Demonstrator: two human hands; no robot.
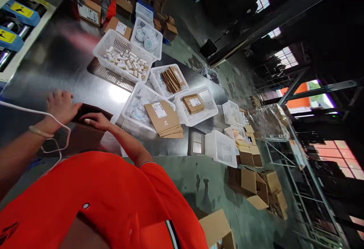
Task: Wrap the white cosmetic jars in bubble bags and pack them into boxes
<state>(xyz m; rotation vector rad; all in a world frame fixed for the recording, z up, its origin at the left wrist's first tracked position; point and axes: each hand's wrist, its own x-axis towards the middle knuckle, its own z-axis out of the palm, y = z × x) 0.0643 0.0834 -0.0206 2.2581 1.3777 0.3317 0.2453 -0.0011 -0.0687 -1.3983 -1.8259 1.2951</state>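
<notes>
1. From my seat I have the brown box (87, 137) at the left of the frame, just below mid-height, on the metal tabletop (54, 67); it lies directly under and between my two grips.
2. My left grip (60, 107) is at the box's upper-left corner, fingers spread and pointing toward the top of the frame, thumb reaching across to the box edge.
3. My right grip (96, 121) is over the box's upper part, fingers bent at the dark opening; I cannot tell whether they pinch anything.
4. A white cable (31, 109) crosses my left wrist and loops down beside the box.
5. Right of the box, near the frame's centre, brown mailers (162, 119) lie over a white basket (135, 122) of bubble-wrapped items (138, 111).
6. Above that, a perforated basket (106, 64) holds small bottles (125, 63).
7. In the upper left, a co-worker's gloved hands (105, 6) hold a labelled carton (89, 13).
</notes>
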